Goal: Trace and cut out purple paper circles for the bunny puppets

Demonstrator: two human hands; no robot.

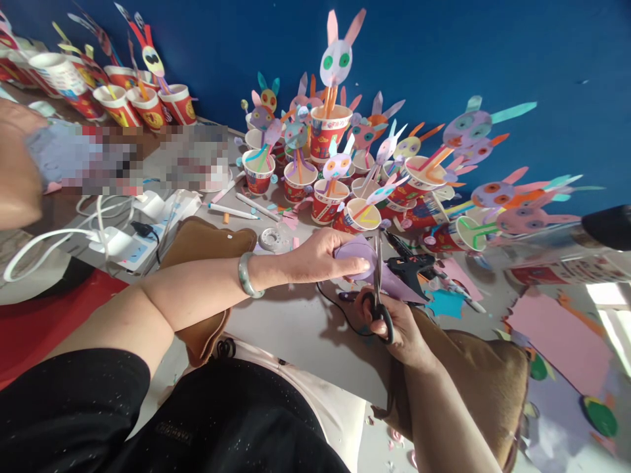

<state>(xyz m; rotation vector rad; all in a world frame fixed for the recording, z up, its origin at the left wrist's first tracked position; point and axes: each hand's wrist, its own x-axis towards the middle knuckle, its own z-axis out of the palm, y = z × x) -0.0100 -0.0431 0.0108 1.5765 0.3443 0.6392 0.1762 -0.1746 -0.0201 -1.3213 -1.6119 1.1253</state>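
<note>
Left hand [318,257], bare, with one mottled grey-green stone bangle [243,276] circling its wrist: thumb and fingers are clamping together on one thin sheet of purple paper [359,247]. Right hand [403,327], bare: fingers are gripping the black looped handles of one pair of metal-bladed scissors [378,269]; whether the blades are meeting or standing slightly apart, one cannot tell. Purple paper is lying at the blades, spreading to both sides of them. One black plastic glue gun [413,265] is resting just right of the blades; one torn bright-blue paper scrap [445,302] is lying near it. One white ring-shaped tape roll [270,246] is sitting just beyond the left wrist. Red patterned paper cups [326,207], holding paper rabbit heads [336,62], are crowding beyond the grip, before one deep-blue wall [444,46]. One pale-pink paper sheet [559,338] is lying well right of the right hand.
</note>
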